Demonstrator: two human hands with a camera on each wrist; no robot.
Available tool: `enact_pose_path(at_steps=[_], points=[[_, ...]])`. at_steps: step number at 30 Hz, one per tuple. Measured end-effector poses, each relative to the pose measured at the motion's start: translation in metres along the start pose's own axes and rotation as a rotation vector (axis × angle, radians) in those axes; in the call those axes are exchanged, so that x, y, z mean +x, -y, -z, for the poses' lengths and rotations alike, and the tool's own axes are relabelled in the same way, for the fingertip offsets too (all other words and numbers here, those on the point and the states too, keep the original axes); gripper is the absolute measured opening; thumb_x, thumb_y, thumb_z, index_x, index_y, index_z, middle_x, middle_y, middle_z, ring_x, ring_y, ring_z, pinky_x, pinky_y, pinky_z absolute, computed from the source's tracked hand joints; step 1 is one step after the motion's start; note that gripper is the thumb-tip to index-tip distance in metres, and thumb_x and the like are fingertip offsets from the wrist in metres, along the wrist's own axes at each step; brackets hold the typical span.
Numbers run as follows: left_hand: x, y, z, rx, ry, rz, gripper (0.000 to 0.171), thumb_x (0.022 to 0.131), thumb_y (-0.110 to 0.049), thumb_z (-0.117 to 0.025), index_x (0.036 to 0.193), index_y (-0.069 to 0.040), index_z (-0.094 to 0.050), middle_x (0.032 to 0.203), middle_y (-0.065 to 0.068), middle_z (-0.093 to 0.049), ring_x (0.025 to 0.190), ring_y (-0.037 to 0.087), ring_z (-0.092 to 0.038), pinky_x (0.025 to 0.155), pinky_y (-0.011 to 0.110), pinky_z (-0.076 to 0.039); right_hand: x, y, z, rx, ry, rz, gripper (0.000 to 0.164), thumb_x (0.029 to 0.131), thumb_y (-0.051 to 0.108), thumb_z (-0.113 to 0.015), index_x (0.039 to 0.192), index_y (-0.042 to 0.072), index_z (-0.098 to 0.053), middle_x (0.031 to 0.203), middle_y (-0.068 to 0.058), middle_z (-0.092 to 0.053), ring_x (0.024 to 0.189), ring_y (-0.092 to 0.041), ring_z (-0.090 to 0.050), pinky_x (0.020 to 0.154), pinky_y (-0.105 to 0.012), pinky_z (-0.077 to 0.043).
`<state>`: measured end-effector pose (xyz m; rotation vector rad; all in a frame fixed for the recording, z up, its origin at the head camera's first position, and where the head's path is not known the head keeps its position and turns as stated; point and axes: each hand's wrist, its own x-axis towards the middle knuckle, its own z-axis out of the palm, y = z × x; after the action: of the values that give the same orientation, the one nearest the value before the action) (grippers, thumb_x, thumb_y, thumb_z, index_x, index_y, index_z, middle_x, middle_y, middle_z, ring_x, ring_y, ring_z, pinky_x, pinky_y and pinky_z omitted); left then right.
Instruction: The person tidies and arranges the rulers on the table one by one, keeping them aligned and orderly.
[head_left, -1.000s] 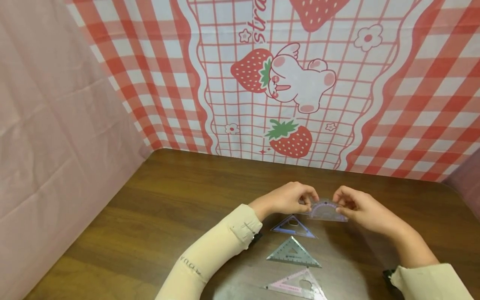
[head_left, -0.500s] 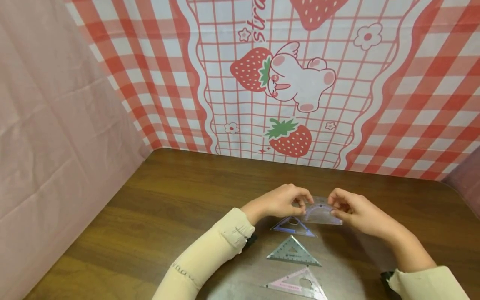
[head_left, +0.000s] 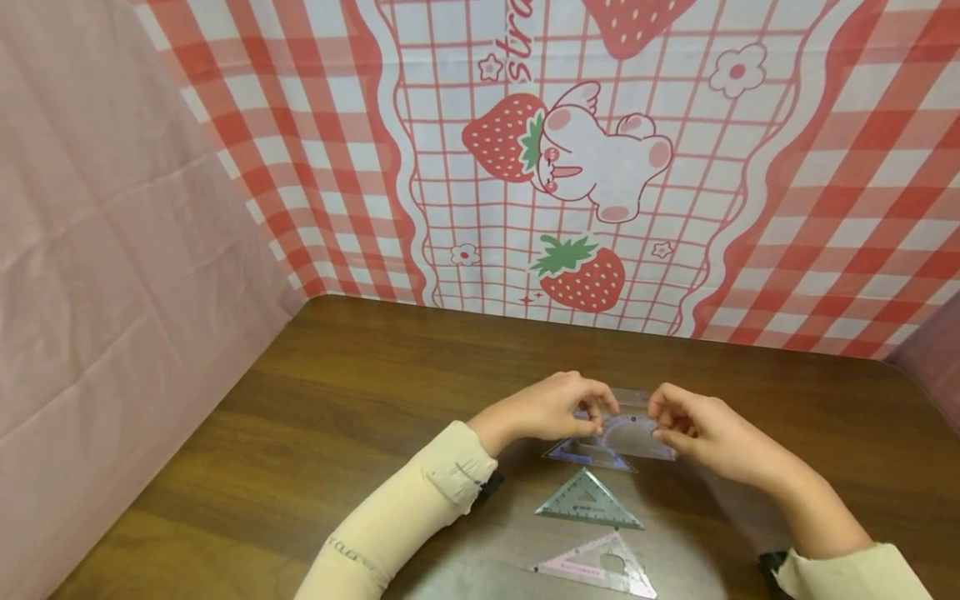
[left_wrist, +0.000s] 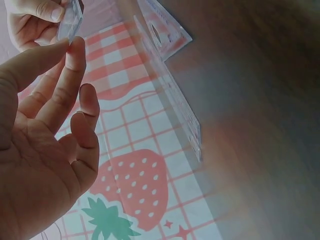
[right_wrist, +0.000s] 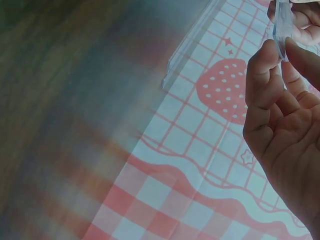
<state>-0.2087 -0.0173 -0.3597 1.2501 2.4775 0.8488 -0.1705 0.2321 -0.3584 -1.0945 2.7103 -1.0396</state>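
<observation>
A clear protractor [head_left: 637, 437] with a purple arc is held above the table between both hands. My left hand [head_left: 558, 407] pinches its left end between thumb and fingertip, with the other fingers loosely bent in the left wrist view. My right hand [right_wrist: 285, 110] pinches the opposite end between thumb and curled forefinger. In the head view the protractor overlaps a blue-trimmed clear set square [head_left: 576, 454]. Just beyond the hands lies a clear ruler [head_left: 632, 397], partly hidden by them. Nearer the body are a grey-green set square [head_left: 588, 511] and a pink-trimmed set square [head_left: 572, 570].
The brown wooden table [head_left: 360, 400] reaches back to a red-and-white strawberry cloth [head_left: 577, 175] hanging behind it. Pink fabric [head_left: 135, 250] hangs along the left side. The three set squares lie in a column toward the front.
Both hands have carried the protractor a little left and toward the body, over the blue-trimmed set square. More of the ruler behind now shows. The set squares and ruler stay put.
</observation>
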Motion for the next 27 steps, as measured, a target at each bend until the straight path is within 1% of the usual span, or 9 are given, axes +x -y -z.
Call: enact_pose_path(at_steps=[6, 11, 13, 15, 16, 19, 23, 25, 27], points=[[-0.006, -0.005, 0.002, 0.0, 0.019, 0.009, 0.024, 0.092, -0.01, -0.07, 0.116, -0.01, -0.067, 0.086, -0.005, -0.075, 0.098, 0.003, -0.067, 0.096, 0.016, -0.047, -0.002, 0.003, -0.002, 0.015, 0.007, 0.018, 0.019, 0.092, 0.004, -0.068, 0.102, 0.012, -0.054, 0.076, 0.006, -0.058, 0.067, 0.002, -0.053, 0.054, -0.023, -0.046], [-0.011, -0.007, 0.001, -0.018, 0.026, -0.011, 0.024, 0.092, -0.007, -0.069, 0.116, -0.009, -0.067, 0.086, -0.004, -0.074, 0.085, -0.001, -0.065, 0.094, 0.014, -0.047, -0.004, 0.007, -0.003, 0.017, 0.027, 0.018, 0.017, 0.093, 0.005, -0.067, 0.102, 0.011, -0.054, 0.077, 0.008, -0.058, 0.069, 0.002, -0.052, 0.055, -0.023, -0.047], [-0.015, -0.008, 0.0, -0.019, 0.026, -0.021, 0.023, 0.092, -0.006, -0.068, 0.116, -0.008, -0.067, 0.085, -0.004, -0.074, 0.083, -0.002, -0.065, 0.093, 0.014, -0.047, -0.005, 0.008, -0.004, 0.027, 0.038, 0.015, 0.016, 0.093, 0.005, -0.066, 0.103, 0.011, -0.054, 0.078, 0.008, -0.059, 0.069, 0.002, -0.053, 0.055, -0.023, -0.047], [-0.018, -0.009, 0.0, -0.012, 0.025, -0.026, 0.023, 0.092, -0.007, -0.068, 0.115, -0.007, -0.067, 0.085, -0.004, -0.074, 0.085, -0.002, -0.065, 0.093, 0.015, -0.048, -0.006, 0.01, -0.004, 0.037, 0.048, 0.014, 0.016, 0.094, 0.006, -0.066, 0.103, 0.011, -0.054, 0.08, 0.007, -0.06, 0.07, 0.001, -0.054, 0.056, -0.023, -0.048], [-0.019, -0.01, 0.0, -0.005, 0.025, -0.026, 0.023, 0.092, -0.007, -0.069, 0.115, -0.007, -0.067, 0.085, -0.004, -0.074, 0.087, -0.002, -0.065, 0.094, 0.016, -0.048, -0.007, 0.011, -0.005, 0.044, 0.053, 0.014, 0.016, 0.094, 0.007, -0.066, 0.104, 0.011, -0.054, 0.081, 0.007, -0.06, 0.071, 0.0, -0.055, 0.057, -0.024, -0.048], [-0.024, -0.011, -0.001, 0.015, 0.027, -0.019, 0.023, 0.092, -0.009, -0.069, 0.116, -0.009, -0.067, 0.086, -0.007, -0.075, 0.092, -0.001, -0.066, 0.102, 0.022, -0.044, -0.008, 0.014, -0.007, 0.057, 0.065, 0.013, 0.017, 0.094, 0.008, -0.066, 0.105, 0.011, -0.054, 0.084, 0.006, -0.061, 0.072, -0.001, -0.056, 0.058, -0.024, -0.049], [-0.03, -0.012, -0.002, 0.021, 0.026, -0.009, 0.024, 0.092, -0.01, -0.07, 0.115, -0.012, -0.067, 0.087, -0.008, -0.073, 0.094, -0.001, -0.066, 0.104, 0.022, -0.042, -0.01, 0.017, -0.01, 0.058, 0.061, 0.021, 0.017, 0.094, 0.008, -0.066, 0.104, 0.012, -0.054, 0.083, 0.007, -0.061, 0.072, 0.0, -0.056, 0.058, -0.024, -0.049], [-0.032, -0.013, -0.003, 0.013, 0.027, -0.013, 0.024, 0.092, -0.009, -0.07, 0.115, -0.011, -0.067, 0.087, -0.007, -0.073, 0.092, -0.001, -0.065, 0.098, 0.017, -0.045, -0.011, 0.019, -0.012, 0.065, 0.064, 0.025, 0.016, 0.094, 0.009, -0.066, 0.105, 0.012, -0.054, 0.083, 0.008, -0.061, 0.071, 0.0, -0.056, 0.057, -0.023, -0.049], [-0.034, -0.013, -0.004, 0.01, 0.028, -0.02, 0.024, 0.092, -0.009, -0.07, 0.116, -0.01, -0.067, 0.087, -0.005, -0.073, 0.089, -0.002, -0.064, 0.094, 0.015, -0.046, -0.012, 0.02, -0.013, 0.068, 0.067, 0.035, 0.016, 0.094, 0.008, -0.066, 0.105, 0.012, -0.054, 0.082, 0.008, -0.061, 0.071, 0.0, -0.056, 0.057, -0.023, -0.049]])
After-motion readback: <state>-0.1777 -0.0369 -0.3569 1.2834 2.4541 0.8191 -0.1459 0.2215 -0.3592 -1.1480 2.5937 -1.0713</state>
